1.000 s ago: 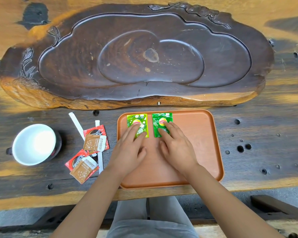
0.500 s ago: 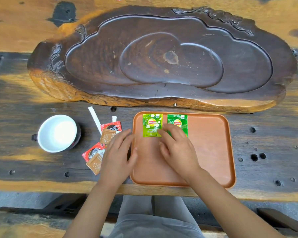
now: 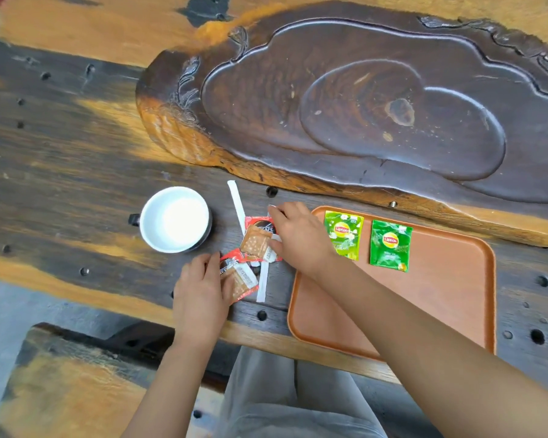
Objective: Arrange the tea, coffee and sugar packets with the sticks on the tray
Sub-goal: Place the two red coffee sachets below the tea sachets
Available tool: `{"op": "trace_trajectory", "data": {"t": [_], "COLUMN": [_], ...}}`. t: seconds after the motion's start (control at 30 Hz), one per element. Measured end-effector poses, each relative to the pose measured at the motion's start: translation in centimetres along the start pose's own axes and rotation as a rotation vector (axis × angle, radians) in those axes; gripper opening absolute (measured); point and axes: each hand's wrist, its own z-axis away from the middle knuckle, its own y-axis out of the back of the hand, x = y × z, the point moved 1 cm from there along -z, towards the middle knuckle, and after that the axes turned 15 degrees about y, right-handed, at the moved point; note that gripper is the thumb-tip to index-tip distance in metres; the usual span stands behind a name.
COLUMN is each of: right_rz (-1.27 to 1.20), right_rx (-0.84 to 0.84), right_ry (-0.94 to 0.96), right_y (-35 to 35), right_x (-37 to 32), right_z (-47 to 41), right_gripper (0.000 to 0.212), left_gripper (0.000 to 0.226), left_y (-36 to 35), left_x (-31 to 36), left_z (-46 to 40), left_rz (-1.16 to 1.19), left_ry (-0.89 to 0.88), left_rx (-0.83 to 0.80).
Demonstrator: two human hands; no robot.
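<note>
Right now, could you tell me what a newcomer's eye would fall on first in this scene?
Probably the two green tea packets lying side by side at the far left end of the orange tray. Next, both hands working left of the tray: the right hand and left hand each rest on a small pile of red coffee and brown sugar packets over white sticks. Behind looms a big carved dark wooden slab.

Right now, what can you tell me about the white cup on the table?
The white cup stands upright on the dark wooden table, left of the packets and sticks. It is round, wide and shallow, looks like glazed ceramic, white inside with a darker outer wall. A small dark handle pokes out on its left side. It looks empty, though glare hides the bottom. Neither hand touches it.
</note>
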Motion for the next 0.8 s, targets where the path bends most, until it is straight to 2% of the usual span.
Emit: {"op": "trace_trajectory", "data": {"t": [0.1, 0.27, 0.47, 0.57, 0.67, 0.8], "right_rz": [0.024, -0.032, -0.462, -0.553, -0.578, -0.555], "right_rx": [-0.023, 0.005, 0.108, 0.218, 0.334, 0.584], "right_ry": [-0.022, -0.075, -0.215, -0.285, -0.271, -0.231], "right_y": [0.0, 0.4, 1.5, 1.7, 2.0, 3.0], "right_x": [-0.1, -0.4, -0.2, 0.3, 0.3, 0.3], "right_z": [-0.5, -0.8, -0.5, 0.0, 0.9, 3.1], "right_gripper": [0.051, 0.039, 0.019, 0.015, 0.015, 0.016], "left_gripper": [0.044, 0.027, 0.012, 0.017, 0.021, 0.021], "left_y": [0.1, 0.4, 1.3, 1.7, 3.1, 4.8], "left_x": [0.2, 0.8, 0.2, -0.3, 0.2, 1.1], "left_z": [0.2, 0.5, 1.1, 1.5, 2.5, 3.8], "left_rz": [0.021, 0.371, 0.71, 0.737, 0.733, 0.811], "left_ry": [0.061, 0.284, 0.458, 0.445, 0.397, 0.361], "left_rx": [0.016, -0.072, -0.068, 0.012, 0.162, 0.358]}}
